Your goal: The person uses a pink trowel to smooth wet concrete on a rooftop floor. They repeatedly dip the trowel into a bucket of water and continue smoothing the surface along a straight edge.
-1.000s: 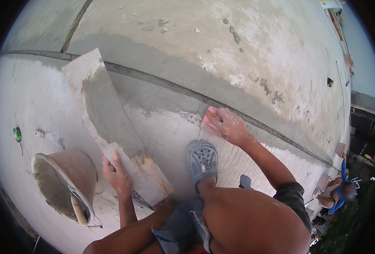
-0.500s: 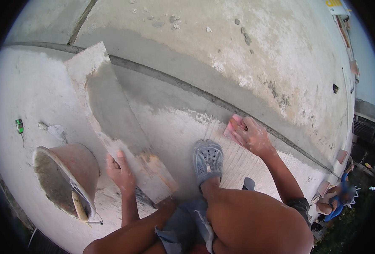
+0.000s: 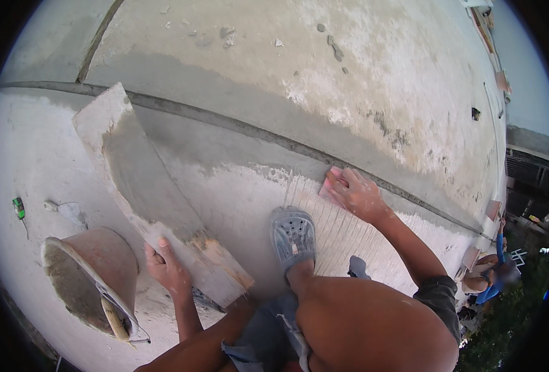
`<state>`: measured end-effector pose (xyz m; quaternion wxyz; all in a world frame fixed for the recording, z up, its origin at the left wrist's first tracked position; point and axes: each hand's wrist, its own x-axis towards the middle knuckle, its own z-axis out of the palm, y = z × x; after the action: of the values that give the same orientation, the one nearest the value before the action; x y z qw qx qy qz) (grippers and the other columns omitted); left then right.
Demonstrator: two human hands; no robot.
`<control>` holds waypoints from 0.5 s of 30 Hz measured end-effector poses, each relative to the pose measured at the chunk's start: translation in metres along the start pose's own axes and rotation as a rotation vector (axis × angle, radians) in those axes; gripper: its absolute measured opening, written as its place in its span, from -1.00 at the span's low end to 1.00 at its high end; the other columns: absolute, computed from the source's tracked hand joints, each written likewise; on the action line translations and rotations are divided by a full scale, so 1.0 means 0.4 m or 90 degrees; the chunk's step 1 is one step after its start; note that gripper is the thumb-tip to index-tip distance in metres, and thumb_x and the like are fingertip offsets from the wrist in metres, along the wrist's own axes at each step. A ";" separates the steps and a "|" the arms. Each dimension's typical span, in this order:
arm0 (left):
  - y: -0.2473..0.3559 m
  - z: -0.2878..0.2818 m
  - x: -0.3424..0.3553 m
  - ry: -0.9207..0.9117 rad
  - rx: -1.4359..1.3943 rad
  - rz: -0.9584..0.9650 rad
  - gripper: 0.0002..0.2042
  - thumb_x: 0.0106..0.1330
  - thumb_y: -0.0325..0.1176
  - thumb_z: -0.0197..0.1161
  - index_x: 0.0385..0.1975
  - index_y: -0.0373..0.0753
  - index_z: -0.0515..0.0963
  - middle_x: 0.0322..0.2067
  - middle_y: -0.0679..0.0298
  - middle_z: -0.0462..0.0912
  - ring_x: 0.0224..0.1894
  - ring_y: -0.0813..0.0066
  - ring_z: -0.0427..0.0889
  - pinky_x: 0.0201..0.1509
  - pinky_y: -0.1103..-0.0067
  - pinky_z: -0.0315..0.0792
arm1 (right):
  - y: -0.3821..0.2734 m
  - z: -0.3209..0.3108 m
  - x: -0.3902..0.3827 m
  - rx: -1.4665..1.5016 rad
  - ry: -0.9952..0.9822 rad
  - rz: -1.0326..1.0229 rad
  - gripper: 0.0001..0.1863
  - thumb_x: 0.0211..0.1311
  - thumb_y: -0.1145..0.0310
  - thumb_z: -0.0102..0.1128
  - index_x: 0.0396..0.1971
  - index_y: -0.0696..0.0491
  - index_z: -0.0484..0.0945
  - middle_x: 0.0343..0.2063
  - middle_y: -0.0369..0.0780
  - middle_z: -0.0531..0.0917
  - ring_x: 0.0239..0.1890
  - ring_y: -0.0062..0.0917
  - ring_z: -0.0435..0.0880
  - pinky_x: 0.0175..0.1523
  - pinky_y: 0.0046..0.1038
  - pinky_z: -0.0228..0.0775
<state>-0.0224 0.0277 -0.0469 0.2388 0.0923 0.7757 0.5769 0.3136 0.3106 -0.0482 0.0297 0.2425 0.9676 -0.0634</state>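
Note:
My right hand [image 3: 360,195] presses a small pink pad [image 3: 332,183] flat against the wet cement surface, just below a dark groove line [image 3: 250,130]. Fine streaks run down the plaster [image 3: 342,239] beneath the pad. My left hand [image 3: 166,270] grips the near edge of a long wooden board [image 3: 153,198] that lies on the slab and is smeared with grey mortar. My foot in a grey perforated clog [image 3: 293,234] is planted between the two hands, with my bent knee below it.
A mortar-caked bucket [image 3: 85,279] with a tool handle in it stands at lower left. A trowel [image 3: 67,209] and a green tape measure [image 3: 18,208] lie further left. Another person in blue [image 3: 491,276] crouches at the right edge, near stacked tiles.
My right hand with the pink pad has slid to the right along the groove line. The left hand stays on the board.

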 end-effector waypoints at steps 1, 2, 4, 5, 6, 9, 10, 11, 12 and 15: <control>-0.006 -0.003 0.002 -0.003 0.009 -0.004 -0.67 0.61 -0.23 0.14 0.10 -0.42 0.52 -0.10 0.22 0.67 -0.10 0.59 0.59 0.04 0.59 0.46 | 0.030 -0.023 -0.063 -0.011 -0.022 0.009 -0.71 0.31 0.25 0.37 -0.02 0.00 0.64 -0.28 -0.27 0.51 -0.28 -0.45 0.65 -0.35 -0.39 0.60; -0.013 -0.008 0.004 -0.005 0.019 -0.007 -0.67 0.61 -0.23 0.14 0.10 -0.42 0.52 -0.10 0.22 0.67 -0.10 0.58 0.59 0.04 0.59 0.46 | 0.057 -0.042 -0.122 -0.020 -0.042 0.016 -0.73 0.30 0.27 0.39 -0.06 0.01 0.64 -0.27 -0.29 0.53 -0.27 -0.47 0.66 -0.35 -0.41 0.61; -0.020 -0.007 0.003 -0.014 0.011 -0.014 -0.67 0.61 -0.23 0.15 0.10 -0.42 0.52 -0.10 0.22 0.67 -0.10 0.58 0.59 0.05 0.58 0.46 | 0.107 -0.059 -0.234 -0.035 -0.096 0.038 -0.72 0.28 0.28 0.41 -0.06 0.00 0.65 -0.33 -0.27 0.50 -0.31 -0.46 0.66 -0.34 -0.39 0.61; -0.024 -0.006 0.003 -0.020 -0.007 -0.018 -0.66 0.61 -0.23 0.16 0.10 -0.42 0.52 -0.09 0.22 0.67 -0.09 0.58 0.59 0.05 0.58 0.46 | 0.126 -0.070 -0.282 -0.036 -0.115 0.044 -0.71 0.27 0.28 0.41 -0.04 -0.01 0.65 -0.33 -0.27 0.50 -0.31 -0.45 0.66 -0.33 -0.38 0.61; -0.024 -0.009 0.005 -0.022 -0.022 -0.019 -0.66 0.60 -0.23 0.17 0.11 -0.43 0.52 -0.09 0.22 0.68 -0.09 0.58 0.59 0.05 0.58 0.46 | 0.143 -0.075 -0.321 -0.035 -0.131 0.047 -0.70 0.27 0.29 0.40 -0.02 -0.02 0.65 -0.33 -0.26 0.50 -0.31 -0.44 0.66 -0.32 -0.37 0.61; -0.004 -0.005 -0.003 -0.006 -0.010 0.004 -0.66 0.60 -0.24 0.18 0.12 -0.42 0.51 -0.08 0.23 0.68 -0.08 0.58 0.59 0.06 0.58 0.47 | 0.144 -0.083 -0.322 0.017 -0.146 0.050 -0.64 0.26 0.31 0.39 0.05 -0.01 0.66 -0.33 -0.24 0.50 -0.32 -0.41 0.65 -0.30 -0.33 0.61; 0.003 -0.004 -0.007 -0.012 -0.014 -0.007 -0.66 0.60 -0.24 0.18 0.12 -0.42 0.51 -0.08 0.23 0.68 -0.07 0.59 0.59 0.06 0.59 0.47 | 0.139 -0.094 -0.295 0.042 -0.149 0.047 -0.63 0.26 0.32 0.39 0.07 -0.01 0.66 -0.34 -0.23 0.50 -0.32 -0.40 0.65 -0.30 -0.32 0.60; 0.013 -0.003 -0.012 -0.013 -0.013 -0.016 -0.66 0.60 -0.25 0.18 0.13 -0.42 0.51 -0.07 0.23 0.67 -0.07 0.59 0.60 0.06 0.59 0.47 | 0.105 -0.105 -0.238 0.090 -0.120 0.061 -0.58 0.27 0.39 0.34 0.14 0.08 0.66 -0.32 -0.20 0.50 -0.34 -0.38 0.61 -0.29 -0.34 0.55; 0.027 -0.005 -0.017 -0.009 -0.007 -0.019 -0.66 0.60 -0.25 0.17 0.13 -0.42 0.51 -0.07 0.23 0.67 -0.07 0.59 0.60 0.06 0.59 0.47 | 0.068 -0.092 -0.175 0.162 -0.049 0.072 -0.59 0.27 0.42 0.33 0.13 0.11 0.67 -0.31 -0.19 0.51 -0.35 -0.38 0.60 -0.29 -0.35 0.53; 0.036 -0.002 -0.016 -0.040 -0.013 -0.067 -0.65 0.60 -0.25 0.16 0.16 -0.42 0.50 -0.07 0.23 0.68 -0.07 0.59 0.60 0.06 0.59 0.48 | -0.094 -0.090 0.061 0.395 0.157 0.054 -0.58 0.25 0.56 0.28 0.13 0.21 0.68 -0.26 -0.14 0.51 -0.35 -0.39 0.55 -0.27 -0.40 0.45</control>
<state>-0.0192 0.0290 -0.0318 0.2940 0.0674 0.7655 0.5684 0.2736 0.2941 -0.0107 -0.1602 0.2862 0.8874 -0.3241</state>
